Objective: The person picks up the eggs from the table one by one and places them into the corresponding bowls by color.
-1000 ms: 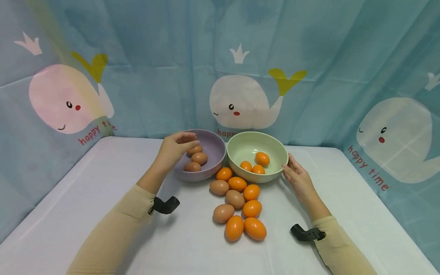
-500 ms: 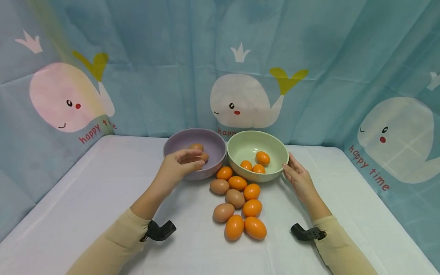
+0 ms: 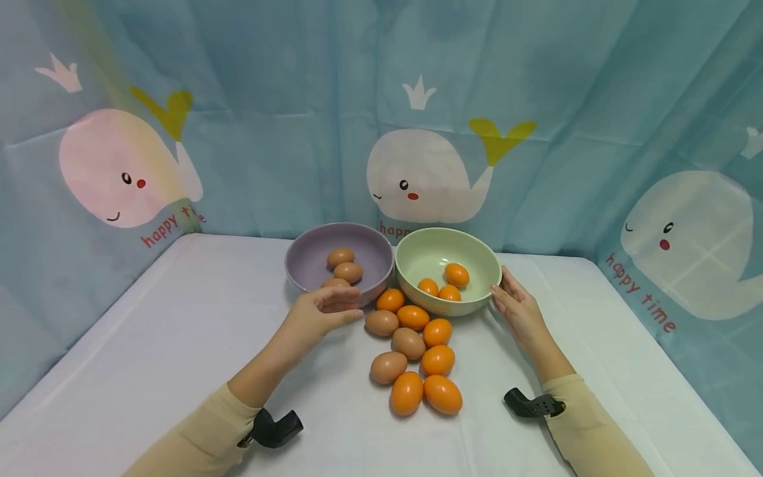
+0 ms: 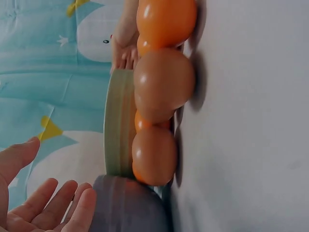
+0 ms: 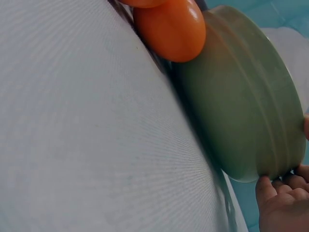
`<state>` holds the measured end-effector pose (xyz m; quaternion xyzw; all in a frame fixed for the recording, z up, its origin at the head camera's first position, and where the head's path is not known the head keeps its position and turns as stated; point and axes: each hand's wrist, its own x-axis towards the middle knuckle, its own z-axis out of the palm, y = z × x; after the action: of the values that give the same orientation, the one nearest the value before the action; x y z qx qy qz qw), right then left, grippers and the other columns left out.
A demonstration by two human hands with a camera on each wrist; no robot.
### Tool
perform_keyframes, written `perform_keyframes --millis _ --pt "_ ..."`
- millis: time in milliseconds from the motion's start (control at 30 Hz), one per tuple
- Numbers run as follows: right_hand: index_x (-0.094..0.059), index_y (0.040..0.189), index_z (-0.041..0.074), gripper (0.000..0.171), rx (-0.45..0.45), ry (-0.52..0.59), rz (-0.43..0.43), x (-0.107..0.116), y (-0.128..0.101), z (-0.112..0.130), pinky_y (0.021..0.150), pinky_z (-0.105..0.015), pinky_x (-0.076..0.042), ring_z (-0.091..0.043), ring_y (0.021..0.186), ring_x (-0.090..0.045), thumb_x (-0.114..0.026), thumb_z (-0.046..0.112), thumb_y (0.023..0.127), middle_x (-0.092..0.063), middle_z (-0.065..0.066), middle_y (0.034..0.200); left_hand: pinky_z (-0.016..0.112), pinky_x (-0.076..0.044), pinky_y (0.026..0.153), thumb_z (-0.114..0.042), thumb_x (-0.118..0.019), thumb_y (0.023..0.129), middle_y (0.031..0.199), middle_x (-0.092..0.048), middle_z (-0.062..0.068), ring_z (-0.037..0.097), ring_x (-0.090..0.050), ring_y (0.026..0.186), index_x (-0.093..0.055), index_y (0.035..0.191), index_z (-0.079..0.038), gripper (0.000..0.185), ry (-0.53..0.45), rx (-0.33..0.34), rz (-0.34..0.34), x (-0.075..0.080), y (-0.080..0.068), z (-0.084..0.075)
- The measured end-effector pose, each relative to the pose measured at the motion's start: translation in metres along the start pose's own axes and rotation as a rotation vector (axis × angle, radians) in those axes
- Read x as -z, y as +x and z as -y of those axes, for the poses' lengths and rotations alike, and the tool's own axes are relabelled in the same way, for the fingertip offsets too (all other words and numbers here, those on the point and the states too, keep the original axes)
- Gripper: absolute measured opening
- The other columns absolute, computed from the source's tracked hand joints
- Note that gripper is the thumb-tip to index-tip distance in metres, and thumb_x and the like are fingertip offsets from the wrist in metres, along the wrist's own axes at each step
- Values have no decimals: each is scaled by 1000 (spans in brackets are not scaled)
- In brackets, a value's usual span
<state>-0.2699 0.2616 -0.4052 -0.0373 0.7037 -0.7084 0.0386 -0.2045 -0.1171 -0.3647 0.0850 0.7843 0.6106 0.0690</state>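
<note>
My left hand [image 3: 311, 322] is just in front of the purple bowl [image 3: 305, 257], thumb and fingers apart with nothing between them. In the left wrist view its fingers [image 4: 44, 203] are spread beside that bowl. Brown eggs [image 3: 340, 257] lie inside the purple bowl, one partly hidden by the hand. Right beside it is the light green bowl [image 3: 434, 250], with several orange eggs [image 3: 456, 275] in it. My right hand [image 3: 517, 311] holds the green bowl at its right side, thumb at the front near the rim and fingers farther back against the outer wall.
In front of the bowls, more orange eggs [image 3: 438, 361] and brown eggs [image 3: 389, 368] lie in a loose cluster on the white tabletop [image 3: 197, 344]. A blue curtain [image 3: 268, 132] printed with whales hangs behind and along the sides.
My left hand has drawn back from over the purple bowl toward the person, down to its front rim, uncovering the brown eggs inside. The right hand stays on the green bowl.
</note>
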Motion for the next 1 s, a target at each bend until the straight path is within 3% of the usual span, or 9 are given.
perform_keyframes --millis 367,567,833,1000 --pt "-2 160 10 74 -2 -5 -3 3 -2 -4 122 -32 -19 -18 156 -3 -50 23 105 3 -2 168 37 -50 105 -27 -77 87 135 -63 14 24 -62 123 -60 133 -5 53 -68 30 86 -20 -7 9" --pt "-2 160 10 75 11 1 10 1 0 -3 122 -33 -19 -19 156 -3 -51 24 105 3 -3 168 36 -53 100 -27 -77 88 131 -66 15 25 -64 120 -60 133 -3 54 -39 40 164 -25 -10 15" --pt "-2 159 8 74 12 6 6 1 0 -3 122 -33 -19 -20 156 -4 -50 22 105 2 -4 168 38 -53 101 -26 -78 85 134 -63 14 27 -62 122 -62 131 -6 53 2 77 215 -30 -10 19" --pt "-3 160 8 73 11 8 5 1 1 -4 122 -33 -19 -20 156 -4 -50 21 105 2 -4 168 41 -53 101 -26 -78 85 133 -63 16 30 -61 123 -62 130 -4 53 9 63 268 -34 -11 23"
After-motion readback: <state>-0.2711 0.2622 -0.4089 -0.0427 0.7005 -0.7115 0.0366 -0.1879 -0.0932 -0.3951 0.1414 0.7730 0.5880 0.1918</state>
